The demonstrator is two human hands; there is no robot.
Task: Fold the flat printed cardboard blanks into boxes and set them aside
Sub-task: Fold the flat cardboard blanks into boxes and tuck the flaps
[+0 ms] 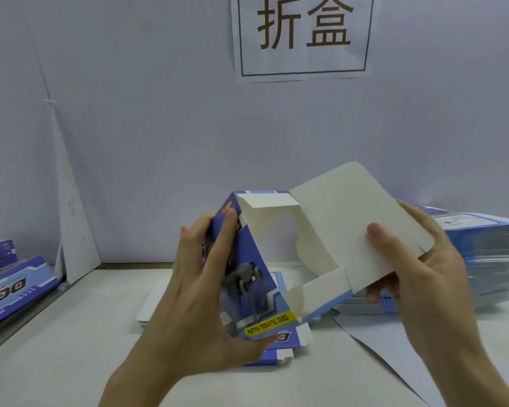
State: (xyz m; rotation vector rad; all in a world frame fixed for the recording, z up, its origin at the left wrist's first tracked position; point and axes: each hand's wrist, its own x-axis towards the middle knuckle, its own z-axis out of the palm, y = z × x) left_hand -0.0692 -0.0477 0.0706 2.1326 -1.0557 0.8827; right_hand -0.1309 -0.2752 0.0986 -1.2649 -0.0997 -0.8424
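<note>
Cardboard box [247, 277], blue print with a robot-dog picture and a yellow label strip, half erected; held in the air above the table [71, 362], open end toward the camera, white inside showing.
- Left hand [197, 292]: grips the box's printed side panel, fingers at its upper edge, thumb near its lower corner.
- Right hand [417, 277]: pinches the box's large white flap [341, 224], thumb on the inner face, fingers behind.
- Flat blank [288, 345]: on the table directly below the box.
- Stack of flat blanks [488, 254]: right of the box.
- Folded boxes [9, 289]: far left of the box.
- Paper sign [303, 36]: on the wall above the box.
</note>
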